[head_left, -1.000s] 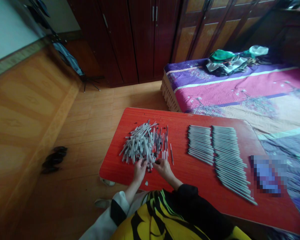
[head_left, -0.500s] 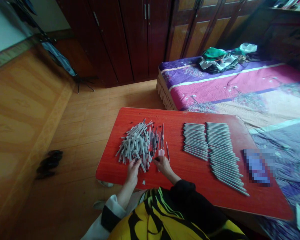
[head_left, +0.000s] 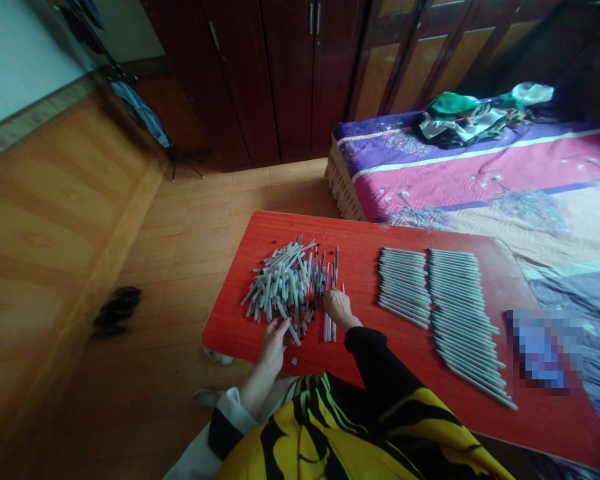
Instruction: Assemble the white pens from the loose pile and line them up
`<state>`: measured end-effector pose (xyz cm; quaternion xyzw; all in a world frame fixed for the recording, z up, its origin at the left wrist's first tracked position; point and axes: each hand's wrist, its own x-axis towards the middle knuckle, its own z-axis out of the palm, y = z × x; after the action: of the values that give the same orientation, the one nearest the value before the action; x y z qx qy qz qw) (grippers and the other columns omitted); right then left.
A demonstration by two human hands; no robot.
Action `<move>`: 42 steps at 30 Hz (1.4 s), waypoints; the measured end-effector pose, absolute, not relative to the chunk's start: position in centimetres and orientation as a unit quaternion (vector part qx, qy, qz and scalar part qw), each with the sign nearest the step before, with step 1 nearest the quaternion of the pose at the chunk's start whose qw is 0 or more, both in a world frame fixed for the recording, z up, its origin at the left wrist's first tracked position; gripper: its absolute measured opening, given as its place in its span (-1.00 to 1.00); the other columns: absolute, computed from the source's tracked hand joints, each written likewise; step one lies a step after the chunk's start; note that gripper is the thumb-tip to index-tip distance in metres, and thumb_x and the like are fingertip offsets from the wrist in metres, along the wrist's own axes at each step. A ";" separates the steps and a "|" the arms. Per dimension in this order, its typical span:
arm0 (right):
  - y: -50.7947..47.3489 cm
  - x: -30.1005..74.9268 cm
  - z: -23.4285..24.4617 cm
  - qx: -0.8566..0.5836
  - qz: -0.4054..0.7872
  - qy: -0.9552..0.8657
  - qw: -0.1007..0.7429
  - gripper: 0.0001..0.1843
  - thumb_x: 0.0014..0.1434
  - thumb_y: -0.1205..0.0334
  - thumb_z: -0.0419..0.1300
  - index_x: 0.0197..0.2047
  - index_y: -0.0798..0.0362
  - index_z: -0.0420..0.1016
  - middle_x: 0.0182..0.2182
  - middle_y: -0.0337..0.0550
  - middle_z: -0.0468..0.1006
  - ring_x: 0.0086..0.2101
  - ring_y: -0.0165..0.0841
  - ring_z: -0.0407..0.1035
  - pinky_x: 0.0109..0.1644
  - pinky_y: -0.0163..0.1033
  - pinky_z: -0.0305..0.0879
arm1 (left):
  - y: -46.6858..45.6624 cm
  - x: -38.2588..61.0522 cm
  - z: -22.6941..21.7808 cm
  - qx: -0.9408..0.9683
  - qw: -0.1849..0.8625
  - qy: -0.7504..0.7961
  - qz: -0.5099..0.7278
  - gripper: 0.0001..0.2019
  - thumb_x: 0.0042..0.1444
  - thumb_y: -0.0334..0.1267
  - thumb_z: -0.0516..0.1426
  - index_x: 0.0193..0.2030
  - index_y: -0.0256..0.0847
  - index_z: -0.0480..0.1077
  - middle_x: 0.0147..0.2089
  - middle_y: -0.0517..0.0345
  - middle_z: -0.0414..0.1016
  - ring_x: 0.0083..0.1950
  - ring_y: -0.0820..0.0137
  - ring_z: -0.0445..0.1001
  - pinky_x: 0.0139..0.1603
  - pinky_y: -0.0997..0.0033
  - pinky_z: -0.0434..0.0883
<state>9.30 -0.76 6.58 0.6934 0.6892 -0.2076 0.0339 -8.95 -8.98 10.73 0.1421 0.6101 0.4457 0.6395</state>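
From my feed, far left on the wooden floor lies a pair of dark shoes, well apart from the red bench. On the bench's left part sits a loose heap of white pen tubes, with a short row of thin dark-tipped sticks just to its right. Further right lie two tidy rows of pens, side by side, then a blurred patch near the right end. The bed stands beyond, with a bundle of clothes on its far side. Nothing lies between the hands and the heap. My left hand rests at the heap's near edge, fingers loosely bent and touching the tubes; I cannot tell whether it grips one. My right hand lies over the sticks, fingers curled down onto them, its grip hidden from me.
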 end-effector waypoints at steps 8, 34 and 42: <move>-0.7 9.0 6.3 0.676 -0.194 0.710 0.047 -0.73 0.21 0.26 -0.03 -0.08 0.13 0.36 -0.23 0.06 0.52 -0.20 -0.25 0.42 -0.21 -0.27 0.21 | -8.4 -9.0 11.2 0.073 0.662 0.559 0.493 -0.81 -0.11 -0.25 0.24 -0.38 -0.24 0.32 -0.48 0.22 0.45 -0.51 0.50 0.42 -0.49 0.52 0.35; -2.9 12.5 5.9 0.800 -0.235 0.552 0.009 -0.68 0.14 0.10 0.00 -0.21 0.03 0.50 -0.30 -0.04 0.57 -0.22 -0.26 0.44 -0.33 -0.34 0.19 | -8.7 -9.9 11.0 -0.017 0.674 0.506 0.537 -0.93 0.02 -0.47 0.15 -0.36 -0.27 0.34 -0.48 0.19 0.47 -0.52 0.50 0.43 -0.49 0.51 0.39; 1.6 10.6 5.9 0.821 -0.248 0.515 -0.019 -0.68 0.12 0.16 0.04 -0.15 0.11 0.50 -0.18 0.11 0.52 -0.12 -0.17 0.40 -0.14 -0.21 0.26 | -8.4 -9.1 12.9 -0.021 0.666 0.511 0.542 -0.92 0.01 -0.51 0.14 -0.40 -0.29 0.33 -0.50 0.18 0.48 -0.56 0.49 0.44 -0.51 0.51 0.40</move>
<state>10.60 1.62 5.92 0.8206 0.5147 -0.2477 -0.0186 -9.05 -8.40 12.86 -0.0214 0.5111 0.5424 0.6664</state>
